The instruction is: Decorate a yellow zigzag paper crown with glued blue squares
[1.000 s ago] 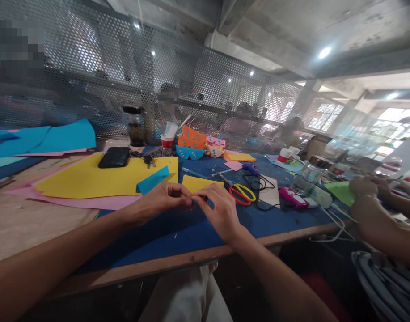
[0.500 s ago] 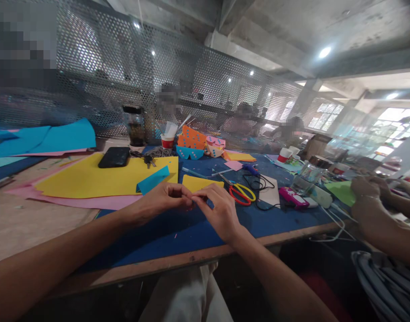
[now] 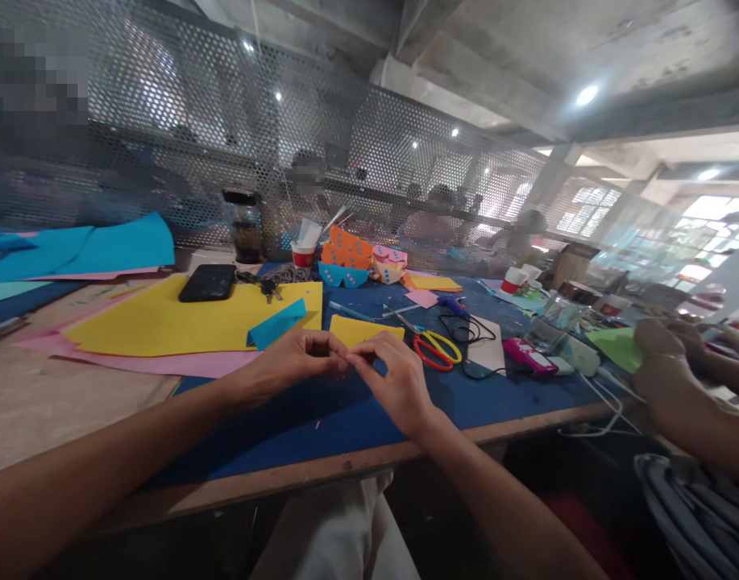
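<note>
Above the blue mat (image 3: 260,435), my left hand (image 3: 300,354) and my right hand (image 3: 396,374) meet at the fingertips. Both are closed in a pinch, and whatever sits between the fingers is too small or hidden to name. Just behind them lies a piece of yellow paper (image 3: 366,328). A folded blue paper strip (image 3: 278,324) rests behind my left hand, on the edge of a large yellow sheet (image 3: 145,322). Scissors with red and yellow handles (image 3: 435,352) lie to the right of my right hand.
A phone (image 3: 208,283) and keys (image 3: 271,288) lie on the yellow sheet. Decorated paper pieces (image 3: 345,254) stand at the back beside a paper cup (image 3: 303,255). Rightward are a black cord (image 3: 466,329), a magenta device (image 3: 529,357), a glass jar (image 3: 550,318) and another person's arm (image 3: 683,387).
</note>
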A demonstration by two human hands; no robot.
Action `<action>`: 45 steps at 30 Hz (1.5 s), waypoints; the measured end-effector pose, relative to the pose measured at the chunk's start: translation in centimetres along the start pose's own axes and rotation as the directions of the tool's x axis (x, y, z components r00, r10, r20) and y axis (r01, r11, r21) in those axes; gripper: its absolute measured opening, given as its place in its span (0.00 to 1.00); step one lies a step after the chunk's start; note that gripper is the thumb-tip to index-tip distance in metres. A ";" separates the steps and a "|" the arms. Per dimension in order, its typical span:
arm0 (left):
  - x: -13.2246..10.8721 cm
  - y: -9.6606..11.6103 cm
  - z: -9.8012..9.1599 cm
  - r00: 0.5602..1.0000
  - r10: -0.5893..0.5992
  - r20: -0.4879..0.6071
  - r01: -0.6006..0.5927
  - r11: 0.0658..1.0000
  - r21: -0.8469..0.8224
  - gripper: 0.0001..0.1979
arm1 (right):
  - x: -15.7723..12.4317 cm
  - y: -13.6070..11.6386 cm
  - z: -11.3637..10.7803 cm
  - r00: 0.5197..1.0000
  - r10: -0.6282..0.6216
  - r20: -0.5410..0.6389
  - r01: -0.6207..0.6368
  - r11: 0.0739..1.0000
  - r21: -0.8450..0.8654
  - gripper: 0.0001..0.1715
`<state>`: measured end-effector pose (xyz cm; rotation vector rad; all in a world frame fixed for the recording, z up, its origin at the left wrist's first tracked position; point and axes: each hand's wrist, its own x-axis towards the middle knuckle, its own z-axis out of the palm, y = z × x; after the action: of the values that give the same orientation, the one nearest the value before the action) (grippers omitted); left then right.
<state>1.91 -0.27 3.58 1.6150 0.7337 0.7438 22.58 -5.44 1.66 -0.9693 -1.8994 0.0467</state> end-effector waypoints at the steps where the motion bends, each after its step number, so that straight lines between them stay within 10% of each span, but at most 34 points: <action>1: 0.0 0.1 0.0 1.000 -0.003 -0.005 0.003 1.000 0.003 0.11 | 0.0 0.0 0.0 1.000 0.014 -0.001 -0.014 1.000 0.014 0.06; 28: -0.3 0.5 0.1 0.993 0.116 -0.026 -0.105 0.957 0.269 0.13 | 0.4 -0.6 -0.2 0.977 0.215 0.001 -0.208 0.945 0.251 0.05; 45: -0.3 0.0 -0.3 0.998 0.036 0.049 -0.036 0.999 -0.009 0.18 | 0.8 -0.1 -0.7 0.925 0.350 0.149 -0.377 0.790 0.484 0.13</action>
<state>1.49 -0.27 3.58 1.6374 0.6666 0.7294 22.90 -5.26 2.64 -0.9504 -1.5903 0.7724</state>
